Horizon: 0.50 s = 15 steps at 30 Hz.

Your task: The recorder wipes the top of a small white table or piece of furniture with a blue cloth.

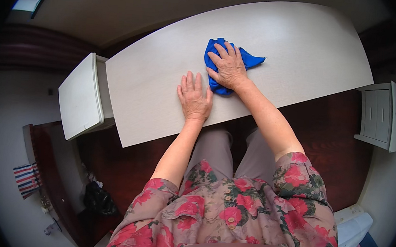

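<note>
A crumpled blue cloth (254, 60) lies on the pale tabletop (152, 84), one pointed corner stretching to the right. On top of the cloth my right hand (227, 66) rests palm down, fingers spread, pressing on it without a visible grip. My left hand (195, 98) lies flat on the tabletop nearer to me, to the left of the cloth, its thumb close to the cloth's lower edge. Nothing shows in or under the left hand.
A white cabinet (80, 99) stands beyond the tabletop's left end. Another white cabinet with drawers (377, 112) is past the right end. A black plastic bag (99, 198) sits on the floor at lower left, near a dark wooden door (52, 177).
</note>
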### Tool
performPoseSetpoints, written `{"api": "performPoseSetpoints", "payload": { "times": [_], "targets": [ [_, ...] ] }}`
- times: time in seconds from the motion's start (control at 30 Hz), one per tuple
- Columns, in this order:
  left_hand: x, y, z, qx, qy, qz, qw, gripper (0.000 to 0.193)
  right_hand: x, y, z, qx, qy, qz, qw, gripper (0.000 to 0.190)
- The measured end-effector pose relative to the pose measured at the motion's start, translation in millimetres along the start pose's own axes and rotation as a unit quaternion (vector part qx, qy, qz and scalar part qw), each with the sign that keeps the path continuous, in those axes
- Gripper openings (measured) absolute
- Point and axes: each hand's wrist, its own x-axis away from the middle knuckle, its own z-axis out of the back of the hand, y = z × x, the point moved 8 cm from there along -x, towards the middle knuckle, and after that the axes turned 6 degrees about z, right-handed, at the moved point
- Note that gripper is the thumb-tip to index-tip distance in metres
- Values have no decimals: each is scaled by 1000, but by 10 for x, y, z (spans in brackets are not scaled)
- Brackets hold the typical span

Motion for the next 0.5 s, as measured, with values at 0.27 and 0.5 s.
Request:
{"api": "performPoseSetpoints", "payload": {
  "times": [0.27, 0.5],
  "targets": [
    [6, -33, 34, 9, 2, -1, 1000, 56, 633, 383, 304, 3, 23, -32, 999, 51],
    [-2, 50, 10, 7, -3, -6, 1000, 56, 1651, 2177, 891, 202, 96, -309, 924, 53]
  ]
}}
